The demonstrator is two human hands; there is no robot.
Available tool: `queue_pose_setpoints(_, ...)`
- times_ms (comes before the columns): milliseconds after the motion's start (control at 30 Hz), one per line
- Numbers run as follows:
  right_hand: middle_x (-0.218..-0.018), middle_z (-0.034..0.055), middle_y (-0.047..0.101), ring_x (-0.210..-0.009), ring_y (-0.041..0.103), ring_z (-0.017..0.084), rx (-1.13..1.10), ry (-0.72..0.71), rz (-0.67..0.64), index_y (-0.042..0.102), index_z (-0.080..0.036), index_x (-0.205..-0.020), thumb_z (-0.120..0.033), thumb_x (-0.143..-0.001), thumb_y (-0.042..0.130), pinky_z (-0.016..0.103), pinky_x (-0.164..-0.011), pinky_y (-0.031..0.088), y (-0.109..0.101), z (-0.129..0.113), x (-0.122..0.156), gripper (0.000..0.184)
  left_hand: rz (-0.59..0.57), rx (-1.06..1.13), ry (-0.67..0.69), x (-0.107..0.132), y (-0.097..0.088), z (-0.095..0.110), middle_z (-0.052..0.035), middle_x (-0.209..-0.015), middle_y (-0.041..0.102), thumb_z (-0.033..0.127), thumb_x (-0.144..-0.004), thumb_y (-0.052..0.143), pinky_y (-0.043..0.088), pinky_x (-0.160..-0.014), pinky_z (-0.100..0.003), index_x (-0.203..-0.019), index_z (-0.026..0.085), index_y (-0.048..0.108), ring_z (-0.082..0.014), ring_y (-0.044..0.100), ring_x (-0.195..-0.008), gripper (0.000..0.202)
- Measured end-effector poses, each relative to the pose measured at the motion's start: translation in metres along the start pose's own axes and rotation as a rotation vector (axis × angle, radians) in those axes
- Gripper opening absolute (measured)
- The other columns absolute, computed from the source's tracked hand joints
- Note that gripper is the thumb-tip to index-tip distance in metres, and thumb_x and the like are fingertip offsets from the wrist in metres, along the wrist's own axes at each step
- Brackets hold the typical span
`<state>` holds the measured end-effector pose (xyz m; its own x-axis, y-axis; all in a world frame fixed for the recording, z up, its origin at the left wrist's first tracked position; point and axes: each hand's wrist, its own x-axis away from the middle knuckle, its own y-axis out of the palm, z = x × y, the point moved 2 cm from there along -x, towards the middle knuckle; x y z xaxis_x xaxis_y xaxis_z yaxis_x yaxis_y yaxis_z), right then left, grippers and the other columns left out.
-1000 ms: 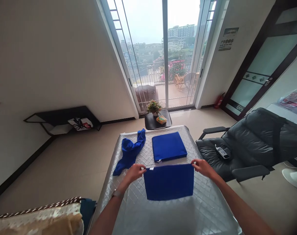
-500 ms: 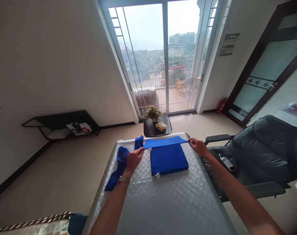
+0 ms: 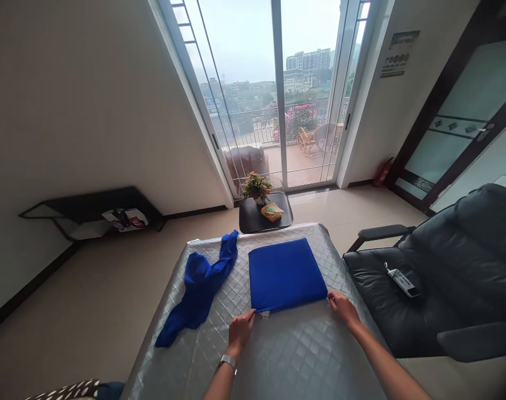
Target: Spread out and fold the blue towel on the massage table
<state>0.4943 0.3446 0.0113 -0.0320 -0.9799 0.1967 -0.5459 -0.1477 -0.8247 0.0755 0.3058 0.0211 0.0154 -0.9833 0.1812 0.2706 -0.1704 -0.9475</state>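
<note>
A flat, squarish blue cloth (image 3: 286, 272) lies on a silver quilted surface (image 3: 294, 350), with a small white tag showing at its near edge. My left hand (image 3: 240, 330) pinches the cloth's near left corner, a metal-banded watch on that wrist. At the near right corner, my right hand (image 3: 340, 305) has its thumb and finger closed on the edge. Left of the flat cloth lies a second, crumpled blue cloth (image 3: 200, 289), touched by neither hand.
A small black table (image 3: 248, 222) with a flower pot (image 3: 256, 188) and a yellow packet (image 3: 271, 211) stands past the far edge. A black recliner (image 3: 456, 266) with a white device (image 3: 404, 283) on its seat is at right. A black rack (image 3: 94, 208) stands left.
Both hands have come down and toward me from the far edge. The blue fabric stretched between them now lies flat. My view has shifted slightly.
</note>
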Motion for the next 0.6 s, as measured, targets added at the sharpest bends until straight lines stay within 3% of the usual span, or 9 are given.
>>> queue_pose_setpoints(200, -0.114, 0.0096, 0.072, -0.107, 0.067, 0.023, -0.114, 0.053, 0.132, 0.067, -0.021, -0.109, -0.029, -0.090, 0.049, 0.029, -0.094, 0.047, -0.011, -0.025, -0.013, 0.027, -0.004, 0.016, 0.058, -0.010, -0.002, 0.002, -0.0064, -0.117, 0.077, 0.021, -0.101, 0.043, 0.050, -0.097, -0.030, -0.129, 0.026, 0.069, -0.0195, 0.072, -0.108, 0.038)
queue_pose_setpoints(333, -0.116, 0.0145, 0.069, -0.109, 0.067, 0.024, -0.114, 0.196, 0.131, 0.067, -0.017, -0.108, -0.029, -0.087, 0.044, 0.032, -0.098, 0.048, 0.005, -0.033, 0.013, 0.034, -0.125, 0.023, -0.027, 0.020, 0.001, 0.010, -0.0079, -0.128, 0.072, 0.017, -0.096, 0.042, 0.048, -0.101, -0.030, -0.141, 0.024, 0.060, -0.0186, 0.066, -0.117, 0.048)
queue_pose_setpoints(467, -0.110, 0.0140, 0.070, -0.101, 0.071, 0.026, -0.167, 0.203, 0.094, 0.070, -0.019, -0.104, -0.036, -0.087, 0.036, 0.036, -0.095, 0.053, 0.045, -0.029, 0.096, 0.041, -0.198, 0.000, -0.087, 0.094, 0.014, 0.003, -0.0052, -0.158, 0.049, 0.025, -0.095, 0.043, 0.034, -0.119, -0.036, -0.146, 0.026, 0.055, -0.0224, 0.042, -0.146, 0.053)
queue_pose_setpoints(600, -0.107, 0.0094, 0.074, -0.107, 0.070, 0.033, -0.091, 0.123, -0.097, 0.075, -0.030, -0.095, -0.041, -0.076, 0.053, 0.042, -0.095, 0.055, 0.096, -0.039, 0.211, 0.031, -0.293, 0.019, -0.309, 0.184, 0.024, -0.040, -0.0004, -0.171, 0.023, 0.035, -0.092, 0.050, 0.014, -0.128, -0.045, -0.159, 0.031, 0.034, -0.0253, 0.016, -0.158, 0.069)
